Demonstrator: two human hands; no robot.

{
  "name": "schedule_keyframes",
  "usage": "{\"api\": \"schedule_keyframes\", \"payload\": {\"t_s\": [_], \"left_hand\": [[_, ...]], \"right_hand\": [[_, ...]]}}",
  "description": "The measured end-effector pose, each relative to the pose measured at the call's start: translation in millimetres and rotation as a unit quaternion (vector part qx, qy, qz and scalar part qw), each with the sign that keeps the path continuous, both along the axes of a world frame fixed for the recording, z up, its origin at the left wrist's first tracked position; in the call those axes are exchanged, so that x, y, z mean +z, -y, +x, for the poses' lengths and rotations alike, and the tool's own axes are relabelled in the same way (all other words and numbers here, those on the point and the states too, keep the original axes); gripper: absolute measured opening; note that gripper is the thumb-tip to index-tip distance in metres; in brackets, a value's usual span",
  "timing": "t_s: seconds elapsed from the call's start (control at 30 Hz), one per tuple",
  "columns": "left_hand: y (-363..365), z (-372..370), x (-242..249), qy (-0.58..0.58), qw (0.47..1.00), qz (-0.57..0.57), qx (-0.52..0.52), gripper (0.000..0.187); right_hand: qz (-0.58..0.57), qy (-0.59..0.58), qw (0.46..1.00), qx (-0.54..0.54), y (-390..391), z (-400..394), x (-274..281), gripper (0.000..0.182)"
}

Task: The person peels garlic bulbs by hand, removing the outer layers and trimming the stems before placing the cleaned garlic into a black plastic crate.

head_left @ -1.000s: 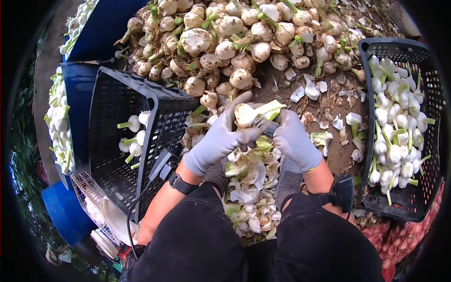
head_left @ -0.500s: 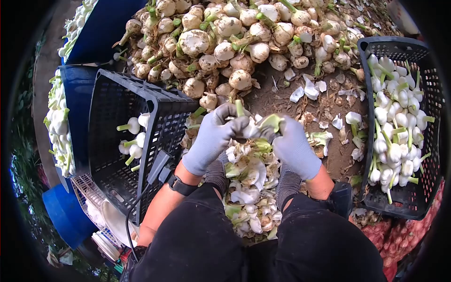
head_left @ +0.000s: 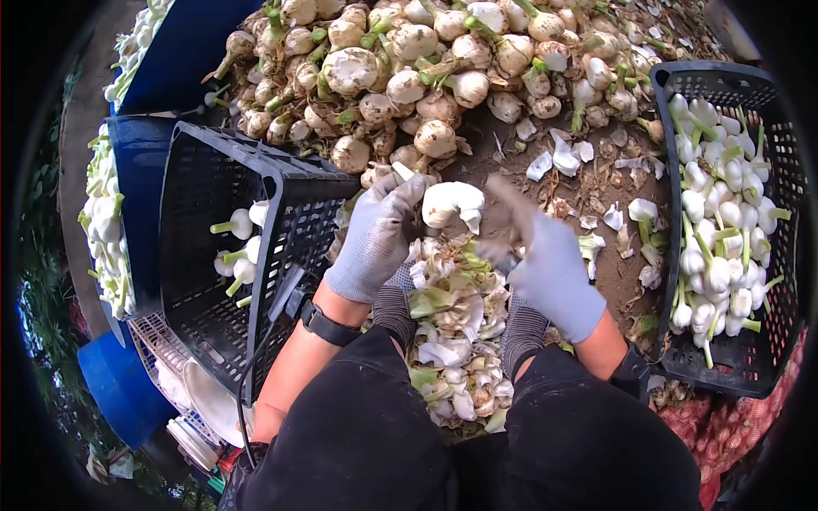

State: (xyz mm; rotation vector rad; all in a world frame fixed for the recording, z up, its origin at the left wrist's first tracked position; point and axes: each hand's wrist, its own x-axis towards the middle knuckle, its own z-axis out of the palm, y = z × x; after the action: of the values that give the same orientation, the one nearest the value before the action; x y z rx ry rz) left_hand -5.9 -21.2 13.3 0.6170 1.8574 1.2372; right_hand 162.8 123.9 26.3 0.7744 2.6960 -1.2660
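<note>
Gripping peeled onion bulb [head_left: 450,204] in gloved left hand [head_left: 375,238] above peel heap [head_left: 452,341] — right hand [head_left: 550,272] apart, blurred, grip unclear. Risk: slick bulb slipping into peels — glove hold loose.

Two gloved hands, two black crates, one bulb in hand

One garlic bulb [head_left: 450,204] is sitting in the left hand [head_left: 375,238] beside the right hand [head_left: 552,271]; the left crate [head_left: 204,255] is holding about five trimmed bulbs, the right crate [head_left: 741,94] is holding dozens, and two blue tubs [head_left: 141,170] are standing leftward.
</note>
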Motion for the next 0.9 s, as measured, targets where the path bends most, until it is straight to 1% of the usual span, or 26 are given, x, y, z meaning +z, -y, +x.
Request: {"api": "schedule_keyframes", "payload": {"t_s": [0.03, 0.07, 0.1, 0.17, 0.2, 0.23, 0.27, 0.3, 0.33, 0.37, 0.4, 0.43, 0.47, 0.5, 0.53, 0.57, 0.6, 0.63, 0.67, 0.7, 0.73, 0.77, 0.8, 0.83, 0.87, 0.9], "left_hand": [[-3, 1, -2, 0.349, 0.926, 0.083, 0.117, 0.024], [-7, 5, 0, 0.340, 0.932, 0.046, 0.121, 0.026], [-10, 8, 4, 0.325, 0.937, 0.040, 0.121, 0.028], [-13, 9, -2, 0.308, 0.942, 0.037, 0.126, 0.030], [-7, 10, -18, 0.168, 0.980, 0.077, 0.077, 0.031], [-2, 10, -31, 0.024, 0.993, 0.112, 0.025, 0.032], [3, 8, -43, 0.023, 0.993, 0.108, 0.028, 0.032], [5, 5, -53, -0.009, 0.994, 0.106, 0.037, 0.032], [-2, 3, -42, -0.039, 0.993, 0.104, 0.045, 0.032], [-5, 5, -27, 0.329, 0.918, 0.065, 0.213, 0.031], [-3, 7, -28, 0.330, 0.918, 0.064, 0.211, 0.031], [-1, 7, -29, 0.349, 0.917, 0.069, 0.180, 0.031], [-4, 5, -28, 0.366, 0.916, 0.076, 0.148, 0.031], [-14, 8, -22, 0.407, 0.884, 0.054, 0.223, 0.029], [-18, 7, -21, 0.407, 0.885, 0.057, 0.220, 0.029], [-17, 9, -22, 0.444, 0.868, 0.066, 0.214, 0.028], [-15, 11, -22, 0.481, 0.849, 0.071, 0.208, 0.027], [-16, 13, -20, 0.478, 0.859, 0.071, 0.170, 0.026], [-11, 12, -27, 0.502, 0.850, 0.057, 0.150, 0.026], [-8, 12, -26, 0.417, 0.904, 0.048, 0.078, 0.027], [-6, 12, -24, 0.326, 0.945, 0.039, 0.005, 0.029], [-6, 14, -21, 0.323, 0.945, 0.040, 0.005, 0.029], [-9, 18, -16, 0.363, 0.928, 0.052, 0.060, 0.031], [-12, 21, -12, 0.404, 0.905, 0.064, 0.116, 0.032], [-15, 22, -10, 0.404, 0.905, 0.064, 0.117, 0.032], [-17, 22, -7, 0.373, 0.919, 0.088, 0.093, 0.033]], "right_hand": [[0.072, -0.058, 0.995, 0.028, -9, -11, 2, 0.062], [0.144, -0.117, 0.981, 0.056, -15, -18, 4, 0.058], [0.146, -0.118, 0.981, 0.053, -13, -21, 6, 0.058], [0.204, -0.023, 0.966, 0.160, -10, -27, 6, 0.044], [0.202, -0.025, 0.965, 0.163, -8, -25, 3, 0.044], [0.024, -0.068, 0.991, 0.114, -6, -21, 0, 0.035], [-0.156, -0.108, 0.980, 0.062, -2, -18, -2, 0.026], [-0.433, -0.098, 0.896, 0.015, 1, -13, 21, 0.018], [-0.435, -0.097, 0.895, 0.016, -4, -13, 32, 0.018], [-0.494, -0.156, 0.855, 0.024, -10, -11, 40, 0.021], [-0.547, -0.214, 0.809, 0.028, -13, -8, 45, 0.025], [-0.500, -0.158, 0.847, -0.086, -19, -14, 43, 0.033], [-0.219, -0.148, 0.964, -0.025, -32, -14, 15, 0.039], [-0.013, -0.107, 0.994, -0.004, -29, -14, 3, 0.040], [0.191, -0.058, 0.980, 0.016, -25, -16, -3, 0.040], [0.189, -0.056, 0.980, 0.017, -18, -18, -7, 0.040], [0.157, -0.129, 0.979, 0.001, -6, -24, -9, 0.037], [0.126, -0.203, 0.971, -0.016, 0, -26, -12, 0.034], [0.126, -0.204, 0.971, -0.016, 0, -25, -19, 0.034], [0.107, -0.212, 0.971, -0.001, 0, -25, -24, 0.028], [0.089, -0.222, 0.971, 0.013, 0, -25, -26, 0.024], [0.092, -0.225, 0.970, 0.023, 0, -23, -24, 0.015], [0.092, -0.225, 0.970, 0.023, 1, -23, -19, 0.015], [-0.125, -0.210, 0.967, -0.076, 3, -22, -15, 0.013], [-0.334, -0.185, 0.909, -0.169, 4, -23, -13, 0.012], [-0.410, -0.214, 0.854, -0.237, 2, -25, -16, 0.009]]}}
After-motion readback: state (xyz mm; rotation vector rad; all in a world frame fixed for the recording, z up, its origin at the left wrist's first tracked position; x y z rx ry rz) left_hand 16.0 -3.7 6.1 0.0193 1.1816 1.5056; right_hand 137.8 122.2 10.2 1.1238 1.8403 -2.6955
